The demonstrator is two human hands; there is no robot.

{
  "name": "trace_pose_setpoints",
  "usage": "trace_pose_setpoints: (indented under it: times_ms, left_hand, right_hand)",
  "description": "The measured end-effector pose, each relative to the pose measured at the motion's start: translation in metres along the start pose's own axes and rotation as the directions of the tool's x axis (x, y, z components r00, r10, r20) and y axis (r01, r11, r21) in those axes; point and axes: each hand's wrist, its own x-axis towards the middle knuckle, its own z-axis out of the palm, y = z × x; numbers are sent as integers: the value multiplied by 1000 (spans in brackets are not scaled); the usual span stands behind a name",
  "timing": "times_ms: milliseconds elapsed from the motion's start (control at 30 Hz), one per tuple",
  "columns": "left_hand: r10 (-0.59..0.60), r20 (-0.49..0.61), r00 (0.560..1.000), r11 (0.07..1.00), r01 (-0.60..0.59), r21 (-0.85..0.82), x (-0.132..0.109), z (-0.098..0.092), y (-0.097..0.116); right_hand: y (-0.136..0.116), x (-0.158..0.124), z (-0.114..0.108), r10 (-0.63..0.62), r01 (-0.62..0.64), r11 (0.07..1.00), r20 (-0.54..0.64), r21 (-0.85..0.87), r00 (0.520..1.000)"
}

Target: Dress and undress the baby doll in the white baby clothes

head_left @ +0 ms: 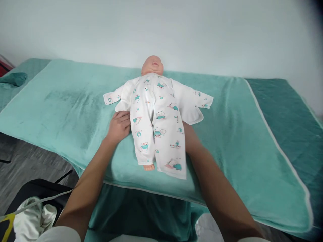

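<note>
While the left hand (119, 127) half-curls against the patterned trousers (142, 134), grip unclear, their cloth hides most of the right hand (190, 138); its hold cannot be told.
Under them lies the baby doll (152, 64) on a turquoise blanket (78, 104), near a white wall (156, 30); crumpled cloth (29, 218) sits lower left.

Lettering (175, 146) on the pants (166, 126) is unreadable.

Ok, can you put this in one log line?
left hand: fingers at clothing edge | right hand: fingers hidden by clothing | doll: face up, one foot showing | green cloth: under doll
</note>
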Motion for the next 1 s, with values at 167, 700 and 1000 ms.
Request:
trace_pose_setpoints:
  times_ms: [167,700,1000]
  left_hand:
    - [-3,-42,999,1000,3,-6,-2,-1,2]
    - [-726,-333,602,680,701,-215,6,15,-25]
    - [-683,-229,693,722,688,-75,11,12,-18]
  right_hand:
    - [-14,-11,-8,-239,295,877,188,-379,953]
    - [25,-13,-38,-14,-468,634,-615,-615,789]
    - [12,14,-54,365,-569,800,-597,-190,714]
